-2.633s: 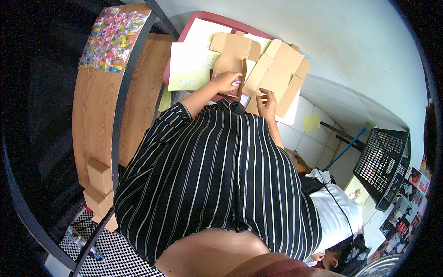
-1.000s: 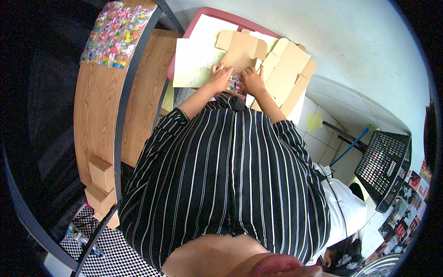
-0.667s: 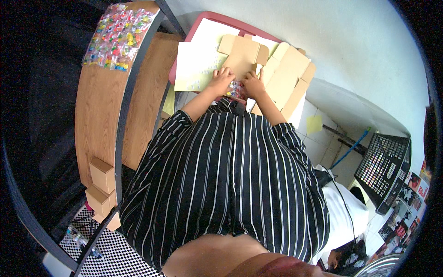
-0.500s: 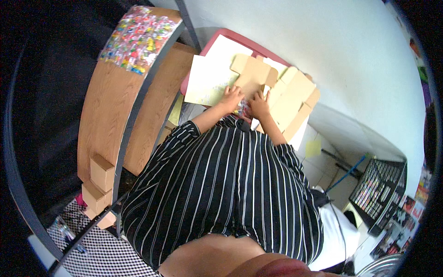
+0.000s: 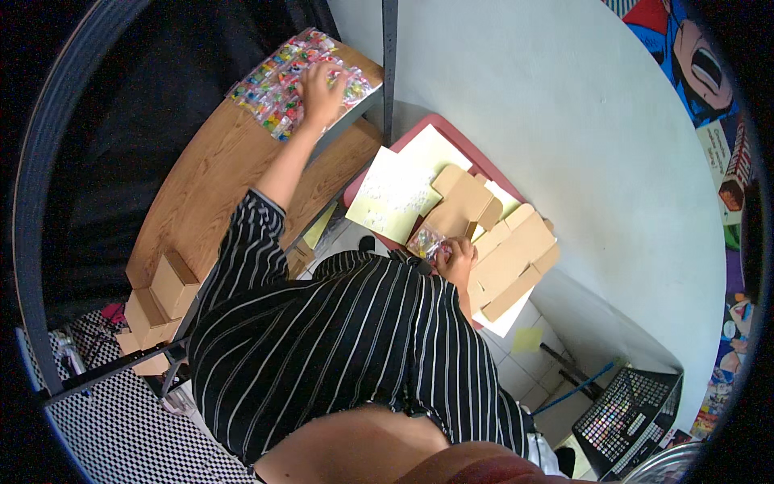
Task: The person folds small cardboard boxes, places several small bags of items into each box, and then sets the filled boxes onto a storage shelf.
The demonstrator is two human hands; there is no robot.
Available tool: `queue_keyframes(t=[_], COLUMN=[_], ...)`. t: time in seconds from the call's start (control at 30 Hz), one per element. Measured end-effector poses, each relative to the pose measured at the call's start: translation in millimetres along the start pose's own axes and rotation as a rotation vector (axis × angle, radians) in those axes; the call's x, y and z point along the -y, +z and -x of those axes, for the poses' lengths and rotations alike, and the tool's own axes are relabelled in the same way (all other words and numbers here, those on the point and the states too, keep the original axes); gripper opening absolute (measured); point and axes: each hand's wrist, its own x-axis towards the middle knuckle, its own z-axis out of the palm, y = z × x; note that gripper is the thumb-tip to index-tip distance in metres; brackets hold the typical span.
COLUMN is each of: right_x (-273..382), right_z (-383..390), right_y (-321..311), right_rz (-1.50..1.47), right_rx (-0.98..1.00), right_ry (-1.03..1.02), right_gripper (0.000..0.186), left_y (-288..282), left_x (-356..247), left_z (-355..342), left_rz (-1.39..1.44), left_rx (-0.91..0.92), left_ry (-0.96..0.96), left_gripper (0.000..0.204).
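Observation:
My left hand (image 5: 322, 95) reaches out to the far end of the wooden shelf, over a spread of small clear packets with multicoloured contents (image 5: 278, 85). Its fingers are apart and bent down onto the packets, and I see nothing gripped in them. Lower down, my right hand (image 5: 458, 262) is curled around a small clear packet with reddish contents (image 5: 442, 253), its fingertips partly hidden. Beside it another clear packet (image 5: 424, 241) lies at the near edge of an unfolded brown cardboard box (image 5: 461, 202). A second flattened cardboard box (image 5: 514, 258) lies to the right of that hand.
Pale yellow sheets (image 5: 391, 192) lie under the cardboard on a red-rimmed table (image 5: 429, 121) against the white wall (image 5: 548, 105). Small open cardboard boxes (image 5: 161, 294) stand at the shelf's near end. A dark upright post (image 5: 390, 64) rises beside the shelf. A black crate (image 5: 629, 411) sits lower right.
My left hand has left the cardboard and moved up and left to the packets on the shelf. My right hand stays by the cardboard. The whole view has shifted and turned.

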Motion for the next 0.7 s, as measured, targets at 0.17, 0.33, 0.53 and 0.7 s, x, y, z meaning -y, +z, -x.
queue_keyframes(t=[0.17, 0.33, 0.53, 0.7], right_x=[32.0, 32.0, 53.8, 59.4], right_z=[-21.2, -30.5, -45.1, -44.7], right_y=[-2.9, 5.3, 25.7, 38.3], right_rz=[-0.135, -0.139, -0.189, -0.198], right_rx=[-0.097, -0.182, -0.273, -0.321], right_ry=[-0.077, -0.015, 0.067, 0.100], right_gripper=[0.014, 0.015, 0.013, 0.012], left_y=[13.6, 31.6, 36.3, 68.1], left_x=[125.1, 134.9, 163.6, 153.7], left_z=[-61.7, -111.2, -157.4, -175.3], left_rz=[-0.277, -0.470, -0.468, -0.398], left_rx=[0.085, 0.308, 0.546, 0.805], left_ry=[-0.239, -0.338, -0.063, 0.172], left_gripper=[0.031, 0.039, 0.037, 0.040])
